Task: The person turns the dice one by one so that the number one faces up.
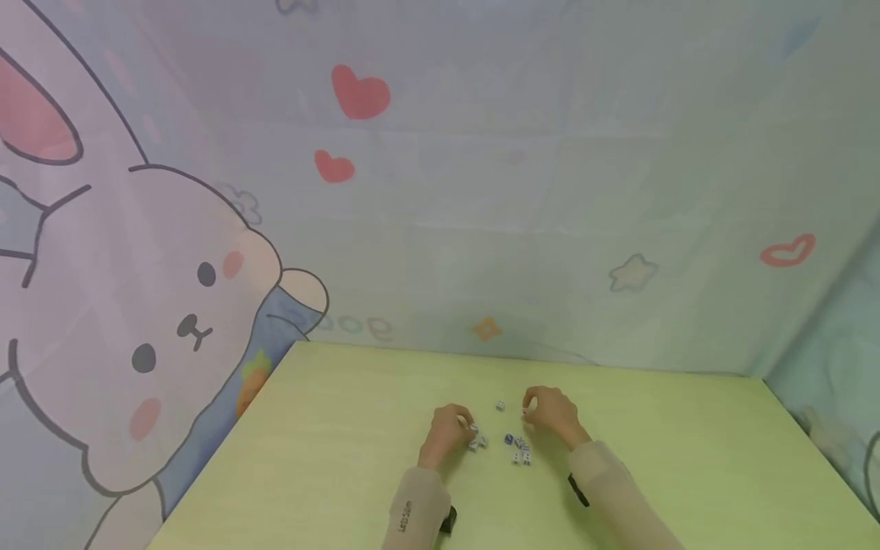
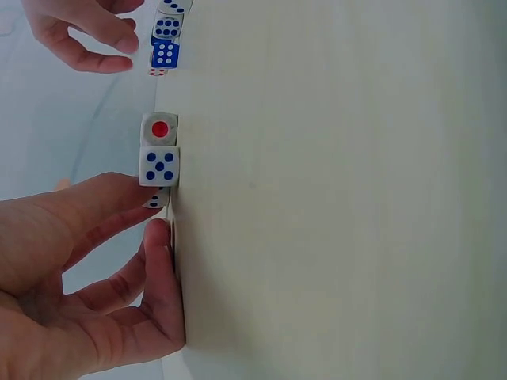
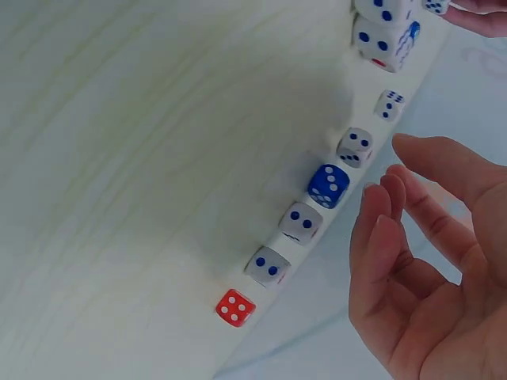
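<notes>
My left hand (image 1: pixel 450 429) curls its thumb and index finger at a white die (image 2: pixel 157 198), partly hidden by the fingers. Right by its fingertips are a white die with five blue pips (image 2: pixel 159 166) and a white die with a red spot (image 2: pixel 160 129). My right hand (image 1: pixel 550 409) hovers low over the table with loosely bent fingers; a gap shows between thumb and fingers (image 3: pixel 376 229). Near them in the right wrist view lie a blue die (image 3: pixel 329 186), a white die (image 3: pixel 355 147) and a red die (image 3: pixel 235 307).
A lone white die (image 1: pixel 500 406) lies farther back between the hands. More white dice (image 1: pixel 527 458) sit closer to me. The pale yellow table (image 1: pixel 344 458) ends at a hanging cloth (image 1: pixel 516 191) printed with a rabbit and hearts.
</notes>
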{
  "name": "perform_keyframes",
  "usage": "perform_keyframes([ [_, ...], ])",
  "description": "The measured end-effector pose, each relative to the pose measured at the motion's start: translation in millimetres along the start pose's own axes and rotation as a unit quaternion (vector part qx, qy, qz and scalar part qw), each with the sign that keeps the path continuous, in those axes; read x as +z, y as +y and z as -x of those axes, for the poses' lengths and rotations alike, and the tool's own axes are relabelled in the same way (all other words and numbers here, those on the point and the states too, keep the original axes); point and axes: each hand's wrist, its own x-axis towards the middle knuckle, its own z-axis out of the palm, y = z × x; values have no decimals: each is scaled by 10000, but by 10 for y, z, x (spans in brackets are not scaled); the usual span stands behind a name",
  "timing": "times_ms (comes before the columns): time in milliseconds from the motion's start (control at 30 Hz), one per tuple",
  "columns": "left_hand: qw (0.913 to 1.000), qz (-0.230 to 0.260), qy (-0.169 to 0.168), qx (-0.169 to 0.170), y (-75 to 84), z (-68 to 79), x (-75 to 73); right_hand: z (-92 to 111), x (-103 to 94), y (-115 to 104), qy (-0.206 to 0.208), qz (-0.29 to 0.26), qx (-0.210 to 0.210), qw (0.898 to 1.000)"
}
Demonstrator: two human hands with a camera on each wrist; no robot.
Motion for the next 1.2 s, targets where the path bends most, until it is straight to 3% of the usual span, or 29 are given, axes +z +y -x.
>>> perform_keyframes([
  [200, 10000, -51, 43, 44, 5, -11, -59, 136, -61, -125, -171, -202, -90, 9996],
  [333, 10000, -48, 43, 35, 6, -11, -75, 182, -1, -166, -299, -2, -230, 9993],
  [633, 10000, 25, -45, 74, 8, -5, -43, 203, 154, -119, -268, 403, -267, 9985],
  [1200, 9999, 5, -18, 99, 32, 22, -19, 244, 101, -59, -254, 317, -304, 9987],
])
